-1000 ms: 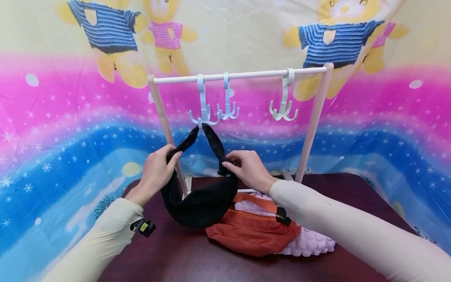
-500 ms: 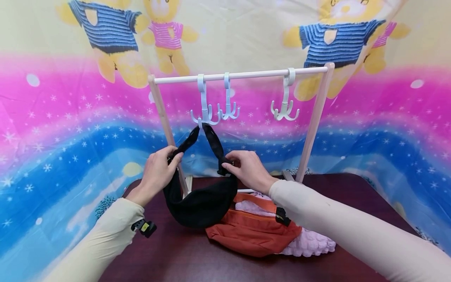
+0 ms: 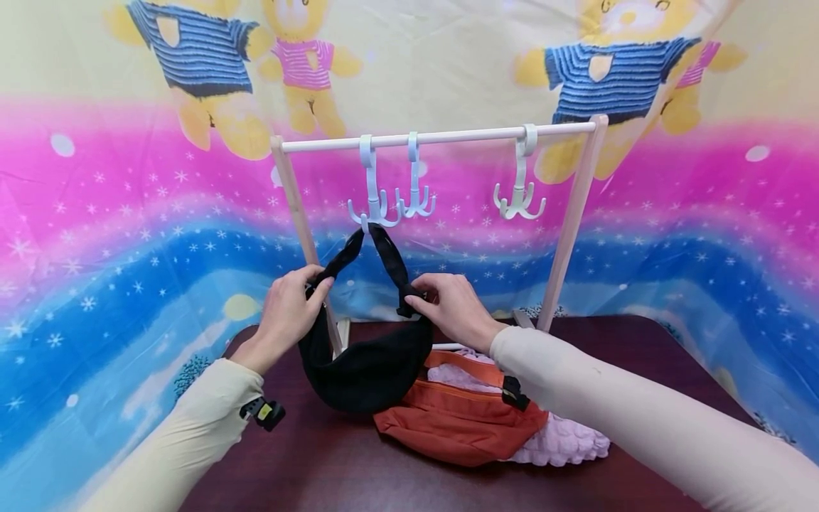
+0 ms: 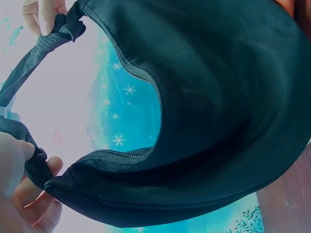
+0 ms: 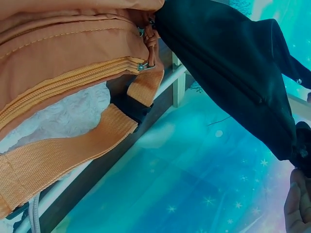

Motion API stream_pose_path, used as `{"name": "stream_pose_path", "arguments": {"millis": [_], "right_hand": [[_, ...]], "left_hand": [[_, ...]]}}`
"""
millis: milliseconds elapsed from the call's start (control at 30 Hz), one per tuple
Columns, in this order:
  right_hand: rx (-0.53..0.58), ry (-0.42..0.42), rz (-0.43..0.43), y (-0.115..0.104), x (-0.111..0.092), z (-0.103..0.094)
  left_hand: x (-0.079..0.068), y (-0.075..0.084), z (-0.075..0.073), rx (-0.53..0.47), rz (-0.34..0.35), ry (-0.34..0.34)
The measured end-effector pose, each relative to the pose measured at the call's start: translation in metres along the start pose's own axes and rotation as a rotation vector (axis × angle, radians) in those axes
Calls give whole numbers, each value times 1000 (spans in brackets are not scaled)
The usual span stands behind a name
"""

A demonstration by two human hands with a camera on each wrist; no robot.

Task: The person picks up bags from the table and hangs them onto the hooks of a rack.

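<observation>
A black crossbody bag with a zipper hangs by its strap from the left white multi-prong hook. On the bag's left side, my left hand pinches the strap where it meets the bag. My right hand pinches the other side of the strap, by a black buckle. The left wrist view shows the bag body hanging below both hands. At the right wrist view's edge, fingers of my right hand touch the bag's end.
Two more hooks, one white and one cream, hang from the rail of a wooden rack. A rust-orange waist bag lies on a lilac bubbly-textured item on the dark red table. A printed cloth hangs behind.
</observation>
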State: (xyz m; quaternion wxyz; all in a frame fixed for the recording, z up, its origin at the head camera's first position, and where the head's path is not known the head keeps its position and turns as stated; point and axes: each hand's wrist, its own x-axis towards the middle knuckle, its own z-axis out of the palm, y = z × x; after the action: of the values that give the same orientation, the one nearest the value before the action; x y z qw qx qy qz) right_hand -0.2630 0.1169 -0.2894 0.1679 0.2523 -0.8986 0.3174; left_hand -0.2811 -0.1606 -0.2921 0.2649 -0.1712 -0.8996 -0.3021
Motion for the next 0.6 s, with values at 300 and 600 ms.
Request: {"name": "stream_pose_path", "arguments": {"millis": [300,600], "right_hand": [[-16,-9,10,1,1,-2],[-20,-1,14,2,0,-3]], "left_hand": [[1,-1,0,3,3,14],[0,-3,0,15,-2,31]]}}
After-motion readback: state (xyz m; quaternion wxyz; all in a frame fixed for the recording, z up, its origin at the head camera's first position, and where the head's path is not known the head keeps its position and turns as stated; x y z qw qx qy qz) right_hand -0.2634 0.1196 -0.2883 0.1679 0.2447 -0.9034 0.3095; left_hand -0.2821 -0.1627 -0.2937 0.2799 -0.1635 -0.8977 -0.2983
